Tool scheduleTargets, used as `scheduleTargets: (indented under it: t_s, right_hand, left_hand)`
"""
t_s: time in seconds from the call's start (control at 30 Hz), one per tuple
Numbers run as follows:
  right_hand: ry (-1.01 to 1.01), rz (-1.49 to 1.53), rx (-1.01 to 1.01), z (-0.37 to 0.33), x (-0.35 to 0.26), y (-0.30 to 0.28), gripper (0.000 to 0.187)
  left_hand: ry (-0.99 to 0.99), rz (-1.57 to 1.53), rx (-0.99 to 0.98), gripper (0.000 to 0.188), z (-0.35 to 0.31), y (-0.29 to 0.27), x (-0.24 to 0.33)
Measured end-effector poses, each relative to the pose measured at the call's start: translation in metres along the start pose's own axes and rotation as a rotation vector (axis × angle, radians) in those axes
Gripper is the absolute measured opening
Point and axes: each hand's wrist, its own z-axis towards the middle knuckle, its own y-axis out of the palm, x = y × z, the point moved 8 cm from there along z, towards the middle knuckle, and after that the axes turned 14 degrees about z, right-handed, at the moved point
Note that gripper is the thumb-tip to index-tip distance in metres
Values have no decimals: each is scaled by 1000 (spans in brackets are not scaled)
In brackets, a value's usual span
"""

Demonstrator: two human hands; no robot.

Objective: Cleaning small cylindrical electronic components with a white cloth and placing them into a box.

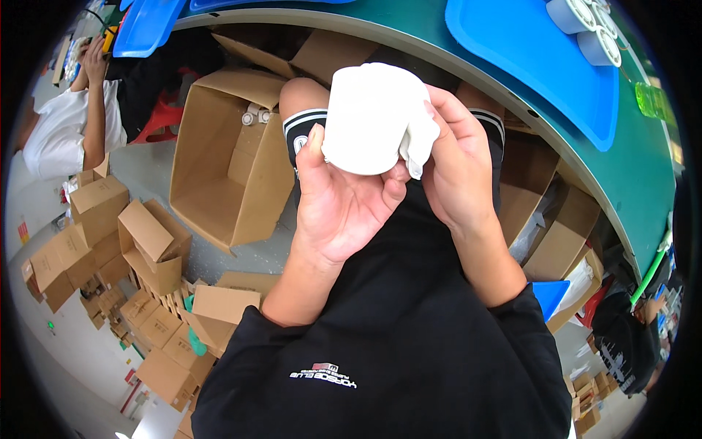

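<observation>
A smooth white cylindrical part (365,121) is held up in front of me, above my lap. My left hand (338,205) grips it from below and the left, thumb along its side and fingers underneath. At its right side, my right hand (462,168) pinches a crumpled white cloth (418,139) against the part. Some of the right fingers are hidden behind the cloth and the part.
A green table (636,175) curves across the far side, with a blue tray (534,80) and several white round parts (599,45) on it. An open cardboard box (219,172) stands left of my knees. More cartons (157,329) stack lower left. A seated person (77,128) is at far left.
</observation>
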Motion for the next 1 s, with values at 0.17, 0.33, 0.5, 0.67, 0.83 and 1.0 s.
scheduleTargets:
  t_s: [0.17,0.33,0.5,0.67,0.83,1.0]
  right_hand:
    - [132,124,-67,6,-5,-1,25]
    - [176,183,-193,5,-23,-12,24]
    - [-135,138,-210,-17,-81,-20,26]
    - [-299,8,-65,-38,-113,-50,24]
    - [-324,-129,-22,-47,-120,-66,22]
    - [-332,-224,-49,-50,-122,-62,22]
  left_hand:
    - [-43,115,-72,71,-1,-1,-4]
    - [35,750,80,59,-16,-8,3]
    - [783,1903,9,59,-31,44,39]
    - [1244,2141,-300,48,-54,81,41]
    - [1400,2245,-584,29,-71,95,34]
    - [1594,2236,-654,23,-88,102,27]
